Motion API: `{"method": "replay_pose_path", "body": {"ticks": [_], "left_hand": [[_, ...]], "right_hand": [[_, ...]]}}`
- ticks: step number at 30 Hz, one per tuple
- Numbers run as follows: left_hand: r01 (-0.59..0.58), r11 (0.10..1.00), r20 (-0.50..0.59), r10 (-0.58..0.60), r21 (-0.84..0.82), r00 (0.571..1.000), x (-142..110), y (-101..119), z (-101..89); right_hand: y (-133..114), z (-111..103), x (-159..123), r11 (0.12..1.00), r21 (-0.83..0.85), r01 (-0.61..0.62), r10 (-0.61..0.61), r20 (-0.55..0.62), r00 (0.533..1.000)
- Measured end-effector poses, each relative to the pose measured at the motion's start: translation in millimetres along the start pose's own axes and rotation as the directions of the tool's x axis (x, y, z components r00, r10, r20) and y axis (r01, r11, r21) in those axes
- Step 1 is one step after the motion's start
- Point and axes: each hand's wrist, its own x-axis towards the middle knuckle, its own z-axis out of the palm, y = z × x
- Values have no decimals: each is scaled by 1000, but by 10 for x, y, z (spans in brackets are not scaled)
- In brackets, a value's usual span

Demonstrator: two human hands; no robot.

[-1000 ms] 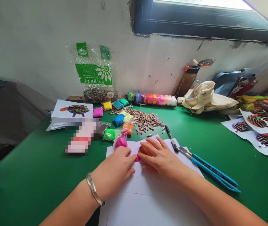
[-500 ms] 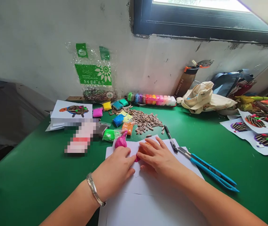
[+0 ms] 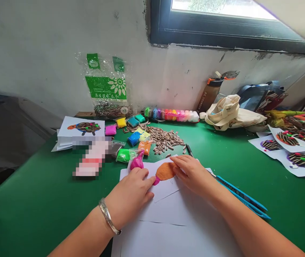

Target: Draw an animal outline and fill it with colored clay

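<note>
An orange oval of modelling clay [image 3: 165,171] lies flat on white paper [image 3: 158,237] marked with thin dark lines. A small magenta clay piece [image 3: 156,181] adjoins its left end. My left hand [image 3: 129,194], with a silver bangle at the wrist, rests on the paper; its index fingertip touches the magenta piece, thumb apart. On the oval's right edge lie the outstretched fingers of my right hand [image 3: 191,173]. Just beyond my left hand sits a wrapped magenta clay lump [image 3: 137,161].
Several clay packets, including a green one [image 3: 124,155], lie beside a heap of sunflower seeds [image 3: 165,139]. A blue cutter [image 3: 242,196] and a black pen [image 3: 189,150] are to the right. Seed-decorated pictures [image 3: 301,159] lie farther right, another [image 3: 88,127] at left.
My right hand has slid right, uncovering most of the orange clay and now hiding much of the pen. My left hand stays at the magenta piece. The view has tilted slightly upward.
</note>
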Motion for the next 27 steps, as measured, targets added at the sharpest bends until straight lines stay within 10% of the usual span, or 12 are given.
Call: {"method": "replay_pose_path", "body": {"ticks": [27], "left_hand": [[89, 995, 71, -92, 44, 993, -40, -31, -6]], "right_hand": [[-253, -152, -65, 997, -75, -26, 41, 203, 978]]}}
